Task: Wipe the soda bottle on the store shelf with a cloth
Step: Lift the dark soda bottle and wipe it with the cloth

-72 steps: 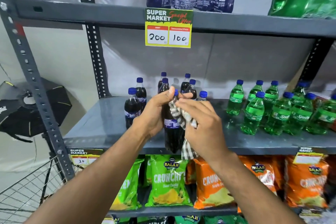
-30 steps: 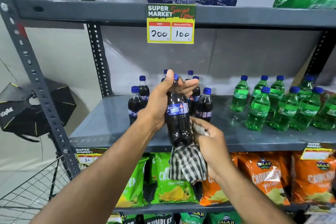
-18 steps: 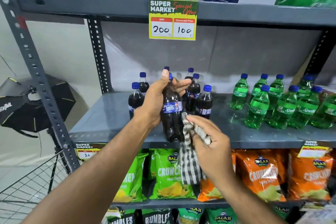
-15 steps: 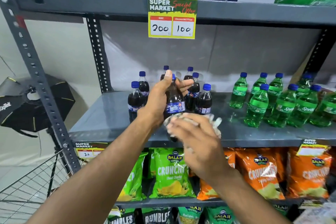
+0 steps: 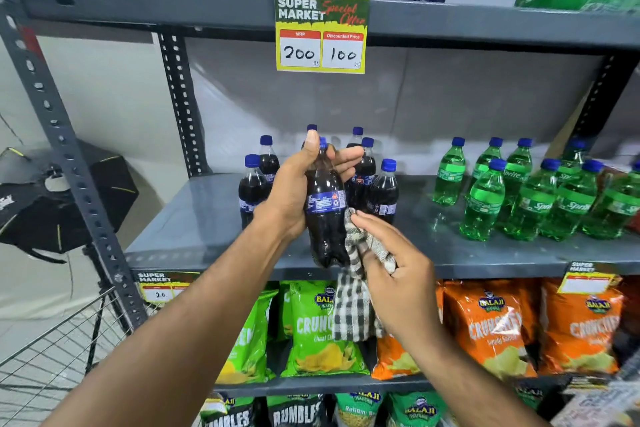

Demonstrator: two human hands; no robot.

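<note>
A dark cola bottle (image 5: 325,218) with a blue cap and blue label is held upright in front of the grey shelf (image 5: 207,218). My left hand (image 5: 294,191) grips its upper body and neck, thumb up by the cap. My right hand (image 5: 394,274) holds a black-and-white checked cloth (image 5: 351,305) and presses it against the bottle's lower right side. Most of the cloth hangs down below the bottle's base.
Several more cola bottles (image 5: 381,194) stand behind on the shelf, and several green Sprite bottles (image 5: 485,198) stand to the right. Green and orange chip bags (image 5: 322,329) fill the lower shelf. A price sign (image 5: 320,35) hangs above. A wire cart (image 5: 52,357) sits lower left.
My right hand has swept the cloth around the bottle's lower part, from the front back to its right side. My left hand keeps the bottle upright in about the same place.
</note>
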